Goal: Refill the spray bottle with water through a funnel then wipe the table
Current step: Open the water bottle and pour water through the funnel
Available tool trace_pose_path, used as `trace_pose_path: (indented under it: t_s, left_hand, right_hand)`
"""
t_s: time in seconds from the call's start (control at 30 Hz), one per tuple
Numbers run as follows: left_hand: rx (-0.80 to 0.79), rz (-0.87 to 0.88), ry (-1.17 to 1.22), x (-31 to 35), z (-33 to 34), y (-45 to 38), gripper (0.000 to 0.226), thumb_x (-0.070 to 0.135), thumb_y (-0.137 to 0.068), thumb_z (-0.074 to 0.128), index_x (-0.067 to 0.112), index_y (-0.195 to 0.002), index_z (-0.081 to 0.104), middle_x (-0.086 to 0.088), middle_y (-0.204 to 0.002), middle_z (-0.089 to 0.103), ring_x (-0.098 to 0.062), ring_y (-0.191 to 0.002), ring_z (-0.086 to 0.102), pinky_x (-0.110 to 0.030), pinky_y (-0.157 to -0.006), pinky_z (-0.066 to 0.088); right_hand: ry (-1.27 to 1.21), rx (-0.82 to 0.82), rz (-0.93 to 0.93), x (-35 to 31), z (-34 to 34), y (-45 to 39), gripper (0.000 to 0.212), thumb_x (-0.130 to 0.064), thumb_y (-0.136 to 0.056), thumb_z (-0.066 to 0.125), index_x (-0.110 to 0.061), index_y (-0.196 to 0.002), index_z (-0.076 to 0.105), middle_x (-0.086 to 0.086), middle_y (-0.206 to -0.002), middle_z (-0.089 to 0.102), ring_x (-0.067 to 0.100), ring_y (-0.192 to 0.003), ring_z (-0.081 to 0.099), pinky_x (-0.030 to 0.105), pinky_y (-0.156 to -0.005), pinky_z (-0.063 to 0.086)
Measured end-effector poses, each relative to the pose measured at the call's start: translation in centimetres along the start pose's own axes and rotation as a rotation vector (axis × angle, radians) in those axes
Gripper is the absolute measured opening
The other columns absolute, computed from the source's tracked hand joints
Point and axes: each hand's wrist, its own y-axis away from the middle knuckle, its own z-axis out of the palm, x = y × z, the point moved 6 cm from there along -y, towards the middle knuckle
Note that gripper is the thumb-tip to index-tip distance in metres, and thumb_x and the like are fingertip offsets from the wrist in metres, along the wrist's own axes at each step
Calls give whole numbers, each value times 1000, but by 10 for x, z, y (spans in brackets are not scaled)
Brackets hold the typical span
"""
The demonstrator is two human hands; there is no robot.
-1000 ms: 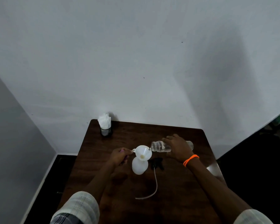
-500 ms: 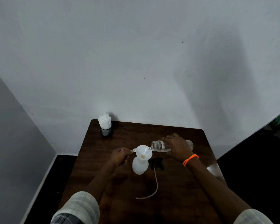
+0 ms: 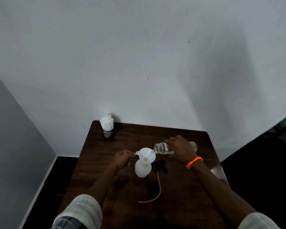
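Now right hand (image 3: 182, 150) gripping clear bottle (image 3: 163, 148), pouring into funnel (image 3: 147, 155); left hand (image 3: 123, 158) pinching funnel tab atop light, tippy spray bottle (image 3: 142, 170), mid-bench; steadying likely needed.

Two bottles (image 3: 143, 170) (image 3: 163, 148), one funnel (image 3: 147, 155), one table (image 3: 180, 195).

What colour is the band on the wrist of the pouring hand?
Bright orange: the wristband sits just behind the right hand, clearest in the head view.
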Motion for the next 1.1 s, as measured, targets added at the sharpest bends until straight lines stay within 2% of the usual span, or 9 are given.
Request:
trace_pose_path:
  t_s: [0.13, 0.4, 0.57, 0.67, 0.83, 1.1]
  left_hand:
    - [-1, 2, -4, -1, -1, -2, 24, 17, -84, 76, -2, -97, 73, -4, -56, 57, -15, -45, 47, -22, -44, 35]
    - [-3, -7, 26, 0, -3, -2, 21, 15, -86, 75, -2, -99, 74, -3, -54, 55, -14, -41, 45, -20, -37, 35]
    - [-19, 26, -6, 0, -3, -4, 29, 28, -83, 79, 2, -95, 73, -8, -59, 57, -18, -47, 48, -21, -41, 36]
    - [-17, 43, 3, 0, -1, -6, 23, 21, -83, 80, 2, -92, 72, -11, -58, 57, -19, -44, 48, -22, -41, 36]
    - [-39, 58, -12, 3, 3, -5, 24, 24, -80, 83, 4, -88, 72, -12, -57, 56, -19, -44, 46, -22, -40, 35]
    - [-30, 45, 4, 3, 5, -1, 34, 25, -81, 82, -3, -94, 70, -6, -55, 56, -16, -42, 46, -21, -37, 35]
  right_hand:
    - [1, 18, -8, 0, 0, 0, 70, -29, -73, 80, -20, -139, 58, 2, -131, 64, 27, -113, 54, 42, -90, 51]
    - [1, 9, -13, -1, -3, -1, 67, -30, -76, 77, -19, -139, 57, 2, -130, 64, 28, -113, 53, 42, -89, 50]
    - [12, -5, -11, -2, -4, -1, 66, -32, -79, 75, -20, -140, 55, 0, -130, 63, 27, -115, 52, 41, -90, 49]
    - [13, 5, -7, 0, -3, 1, 65, -31, -78, 75, -20, -139, 56, 0, -129, 64, 26, -113, 52, 41, -89, 50]
    - [15, 21, -7, 4, -3, 1, 67, -30, -75, 77, -21, -138, 58, -1, -127, 65, 25, -110, 53, 41, -87, 50]
    - [19, 23, -6, 6, -3, 1, 67, -29, -76, 77, -22, -139, 56, -1, -128, 64, 25, -112, 53, 41, -88, 50]
